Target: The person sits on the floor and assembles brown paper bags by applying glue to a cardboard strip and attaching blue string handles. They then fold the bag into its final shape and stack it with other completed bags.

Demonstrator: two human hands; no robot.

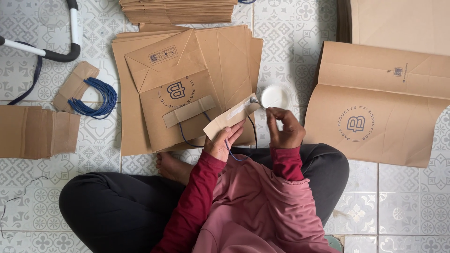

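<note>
Patterned floor tiles [290, 42], centre frame: you hold a brown card strip [229, 122] over the flat paper bags [187, 89].

Your left hand [224, 140] pinches the strip from below; your right hand [283, 129] nips the blue cord [253, 133] at its upper end. Light, bendable card likely creases easily, so hold its edges.

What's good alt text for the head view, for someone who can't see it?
A person sitting cross-legged on a tiled floor holds a brown paper strip in the left hand while the right hand pinches its end, a blue cord hanging below. Flat paper bags lie stacked ahead, with a small white dish and a blue cord bundle nearby.
</note>
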